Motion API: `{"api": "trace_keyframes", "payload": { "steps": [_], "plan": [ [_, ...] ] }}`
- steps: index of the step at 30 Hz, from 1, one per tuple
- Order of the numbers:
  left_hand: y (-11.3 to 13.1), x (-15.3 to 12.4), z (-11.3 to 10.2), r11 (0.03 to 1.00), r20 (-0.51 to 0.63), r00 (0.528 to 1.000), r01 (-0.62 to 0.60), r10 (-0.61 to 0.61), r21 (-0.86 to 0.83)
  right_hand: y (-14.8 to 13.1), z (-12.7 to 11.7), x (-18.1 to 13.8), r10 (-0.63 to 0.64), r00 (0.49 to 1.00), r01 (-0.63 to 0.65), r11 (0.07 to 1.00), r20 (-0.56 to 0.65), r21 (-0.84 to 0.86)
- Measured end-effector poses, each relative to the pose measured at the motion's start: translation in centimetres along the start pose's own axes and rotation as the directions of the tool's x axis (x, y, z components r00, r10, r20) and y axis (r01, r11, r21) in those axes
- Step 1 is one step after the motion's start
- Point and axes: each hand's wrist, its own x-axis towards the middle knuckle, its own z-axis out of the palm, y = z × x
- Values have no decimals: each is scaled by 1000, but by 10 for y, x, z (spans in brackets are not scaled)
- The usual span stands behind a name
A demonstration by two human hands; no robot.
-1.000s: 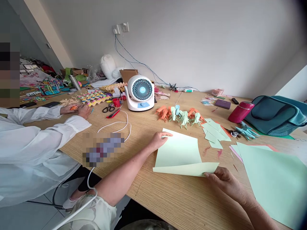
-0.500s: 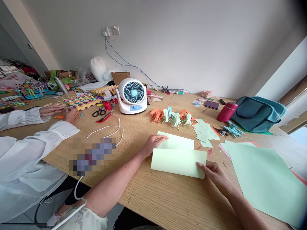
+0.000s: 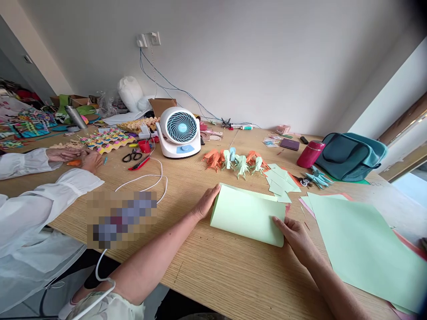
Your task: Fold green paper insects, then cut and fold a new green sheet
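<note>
A sheet of pale green paper (image 3: 247, 216), bent over on itself with the bend toward me, is held just over the wooden table (image 3: 227, 275). My left hand (image 3: 207, 202) pinches its upper left corner, where the two layers come together. At the right end my right hand (image 3: 296, 235) grips the sheet, thumb on top and the other fingers behind it. Beyond the sheet stand several folded paper figures (image 3: 242, 164) in orange, green and blue. Small green paper pieces (image 3: 282, 181) lie to their right.
Large green sheets (image 3: 360, 240) cover the table at right. Behind them are a teal bag (image 3: 350, 155) and a pink bottle (image 3: 310, 154). A white fan (image 3: 180, 132), scissors (image 3: 132, 155) and a white cable (image 3: 163, 178) lie left of centre. A co-worker's hands (image 3: 90, 160) are at far left.
The paper's front flap has come up and away from me, covering most of the back layer. My left hand now holds the corner where the layers meet. The view has shifted slightly right.
</note>
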Motion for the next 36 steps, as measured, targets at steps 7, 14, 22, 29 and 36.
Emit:
{"api": "trace_keyframes", "payload": {
  "steps": [7,14,22,29,36],
  "plan": [
    [4,1,0,1000,64,998,-21,20,5,3,-3,1,15,1000,-15,999,3,40],
    [7,0,2,1000,48,999,23,-23,-5,9,-10,8,-177,972,170,984,-153,-54],
    [7,-1,6,997,58,997,50,-47,-52,7,-11,9,-123,986,139,980,-114,145],
    [1,-1,8,997,88,994,74,-71,-25,3,-2,6,-1,991,38,962,-136,271],
    [-6,1,12,999,45,999,29,-30,29,4,-5,8,4,970,46,979,-244,199]
  ]
}}
